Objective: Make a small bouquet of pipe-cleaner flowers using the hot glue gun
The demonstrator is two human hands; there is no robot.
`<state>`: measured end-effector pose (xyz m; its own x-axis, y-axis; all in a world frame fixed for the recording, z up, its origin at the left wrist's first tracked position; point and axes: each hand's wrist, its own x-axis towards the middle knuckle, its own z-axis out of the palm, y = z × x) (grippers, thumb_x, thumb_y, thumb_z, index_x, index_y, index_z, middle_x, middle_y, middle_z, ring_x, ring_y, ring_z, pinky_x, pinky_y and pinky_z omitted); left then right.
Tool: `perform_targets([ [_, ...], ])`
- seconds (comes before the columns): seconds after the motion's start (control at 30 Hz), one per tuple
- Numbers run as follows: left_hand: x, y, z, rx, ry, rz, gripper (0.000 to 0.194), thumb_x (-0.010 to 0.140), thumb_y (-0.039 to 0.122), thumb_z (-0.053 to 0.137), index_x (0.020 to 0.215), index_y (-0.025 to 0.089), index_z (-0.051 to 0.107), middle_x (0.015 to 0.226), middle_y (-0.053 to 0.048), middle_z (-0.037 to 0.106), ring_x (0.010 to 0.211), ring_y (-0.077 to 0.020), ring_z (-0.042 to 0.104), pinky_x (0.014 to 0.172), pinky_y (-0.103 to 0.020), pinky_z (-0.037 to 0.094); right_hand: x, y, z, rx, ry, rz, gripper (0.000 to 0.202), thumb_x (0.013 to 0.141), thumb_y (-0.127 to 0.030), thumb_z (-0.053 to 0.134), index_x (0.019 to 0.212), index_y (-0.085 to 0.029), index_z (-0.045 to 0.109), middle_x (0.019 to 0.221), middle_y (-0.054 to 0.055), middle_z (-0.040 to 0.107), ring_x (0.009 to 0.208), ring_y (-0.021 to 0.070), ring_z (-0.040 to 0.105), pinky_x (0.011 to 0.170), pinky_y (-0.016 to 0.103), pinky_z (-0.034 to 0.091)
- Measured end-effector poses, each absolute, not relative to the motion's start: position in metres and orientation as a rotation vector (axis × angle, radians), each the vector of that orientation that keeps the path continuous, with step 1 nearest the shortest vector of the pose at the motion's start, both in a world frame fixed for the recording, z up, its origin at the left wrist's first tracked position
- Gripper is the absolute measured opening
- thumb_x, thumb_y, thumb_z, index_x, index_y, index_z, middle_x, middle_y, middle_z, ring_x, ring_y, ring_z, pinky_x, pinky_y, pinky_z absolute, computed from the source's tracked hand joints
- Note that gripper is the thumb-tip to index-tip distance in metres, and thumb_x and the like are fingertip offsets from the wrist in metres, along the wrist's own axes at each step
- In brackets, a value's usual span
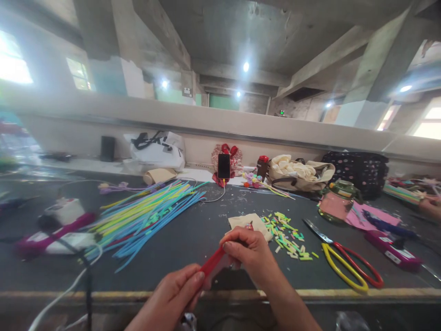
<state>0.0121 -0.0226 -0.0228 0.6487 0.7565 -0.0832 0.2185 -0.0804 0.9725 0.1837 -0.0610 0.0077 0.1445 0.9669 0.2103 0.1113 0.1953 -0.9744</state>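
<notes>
A short red strip (212, 262) is stretched between my two hands above the table's front edge. My left hand (182, 286) pinches its lower end between thumb and fingers. The upper end is in the closed fingers of my right hand (248, 250). I cannot make out what the strip is made of. Just behind my right hand lies a beige cloth (237, 221), with a small colourful object partly hidden on it. Many short pieces of yellow, green and white stems (282, 234) are scattered beside the cloth. Scissors (332, 243) with one yellow and one red handle lie further right.
Long blue, green and yellow fuzzy stems (151, 216) lie at left. Purple power strips (57, 232) and cables flank the work area. A phone (223, 165), bags (156, 151) and a jar (337, 200) stand behind. Another person's hand (430, 207) shows at the right edge.
</notes>
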Motion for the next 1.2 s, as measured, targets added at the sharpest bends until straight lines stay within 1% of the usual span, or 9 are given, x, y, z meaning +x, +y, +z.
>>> perform_targets([
  [0.1, 0.013, -0.02, -0.02, 1.649, 0.809, 0.525, 0.036, 0.074, 0.049, 0.044, 0.063, 0.016, 0.053, 0.05, 0.006, 0.038, 0.047, -0.0083, 0.03, 0.044, -0.018, 0.025, 0.192, -0.064, 0.006, -1.232, -1.247, 0.894, 0.016, 0.07, -0.029, 0.058, 0.073, -0.014, 0.064, 0.049, -0.004, 0.05, 0.041, 0.0059, 0.043, 0.038, 0.016, 0.033],
  [0.2, 0.013, -0.017, -0.016, 1.536, 0.843, 0.577, 0.038, 0.07, 0.052, 0.047, 0.062, 0.016, 0.053, 0.044, 0.008, 0.034, 0.042, -0.0064, 0.024, 0.04, -0.018, 0.018, 0.216, -0.071, 0.005, -1.361, -1.255, 0.765, 0.019, 0.072, -0.03, 0.054, 0.08, -0.016, 0.064, 0.058, -0.002, 0.056, 0.046, 0.0085, 0.049, 0.041, 0.018, 0.036],
  [0.33, 0.011, -0.011, -0.008, 1.315, 0.952, 0.695, 0.038, 0.061, 0.055, 0.055, 0.061, 0.017, 0.053, 0.043, 0.009, 0.032, 0.039, -0.005, 0.021, 0.038, -0.016, 0.015, 0.257, -0.087, 0.004, -1.632, -1.496, 0.363, 0.021, 0.076, -0.031, 0.048, 0.085, -0.019, 0.064, 0.081, 0.004, 0.063, 0.068, 0.0154, 0.057, 0.06, 0.025, 0.044],
  [0.43, 0.012, -0.008, -0.001, 1.259, 0.96, 0.739, 0.037, 0.058, 0.053, 0.058, 0.059, 0.016, 0.052, 0.043, 0.009, 0.031, 0.038, -0.0046, 0.022, 0.037, -0.015, 0.014, 0.269, -0.096, -0.001, -1.781, -1.715, 0.134, 0.022, 0.076, -0.032, 0.049, 0.091, -0.021, 0.062, 0.087, 0.006, 0.061, 0.078, 0.0178, 0.056, 0.066, 0.028, 0.044],
  [0.57, 0.017, -0.008, 0.008, 1.264, 0.994, 0.734, 0.036, 0.059, 0.053, 0.056, 0.061, 0.017, 0.052, 0.04, 0.01, 0.029, 0.035, -0.0043, 0.02, 0.035, -0.015, 0.01, 0.262, -0.098, -0.01, -1.785, -1.898, -0.083, 0.026, 0.074, -0.031, 0.054, 0.099, -0.022, 0.058, 0.1, 0.007, 0.057, 0.095, 0.0201, 0.05, 0.08, 0.032, 0.039],
  [0.67, 0.017, -0.007, 0.008, 1.268, 1.025, 0.729, 0.037, 0.057, 0.054, 0.056, 0.061, 0.018, 0.052, 0.04, 0.01, 0.031, 0.036, -0.0049, 0.023, 0.035, -0.015, 0.012, 0.256, -0.1, -0.015, -1.841, -1.88, -0.114, 0.022, 0.073, -0.03, 0.055, 0.094, -0.021, 0.057, 0.094, 0.006, 0.058, 0.09, 0.0198, 0.051, 0.076, 0.031, 0.039],
  [0.9, 0.017, -0.005, 0.0, 1.247, 1.035, 0.776, 0.035, 0.054, 0.049, 0.06, 0.06, 0.016, 0.054, 0.05, 0.006, 0.045, 0.04, -0.0048, 0.029, 0.038, -0.015, 0.018, 0.254, -0.109, -0.018, -1.951, -1.865, -0.082, 0.01, 0.075, -0.028, 0.052, 0.082, -0.022, 0.057, 0.085, 0.003, 0.057, 0.079, 0.0173, 0.052, 0.068, 0.027, 0.037],
  [1.1, 0.017, 0.001, -0.013, 1.283, 1.016, 0.763, 0.035, 0.055, 0.051, 0.061, 0.058, 0.016, 0.056, 0.048, 0.006, 0.045, 0.04, -0.0056, 0.032, 0.038, -0.015, 0.024, 0.253, -0.106, -0.017, -2.043, -1.865, -0.117, 0.008, 0.076, -0.026, 0.049, 0.074, -0.02, 0.055, 0.074, 0.001, 0.057, 0.068, 0.0155, 0.051, 0.06, 0.024, 0.033],
  [1.2, 0.014, 0.008, -0.023, 1.292, 0.981, 0.757, 0.037, 0.055, 0.052, 0.061, 0.059, 0.015, 0.058, 0.047, 0.006, 0.044, 0.039, -0.0048, 0.032, 0.036, -0.014, 0.024, 0.251, -0.106, -0.018, -2.038, -1.873, -0.11, 0.009, 0.075, -0.025, 0.05, 0.079, -0.021, 0.055, 0.077, 0.002, 0.058, 0.073, 0.0167, 0.052, 0.062, 0.024, 0.033],
])
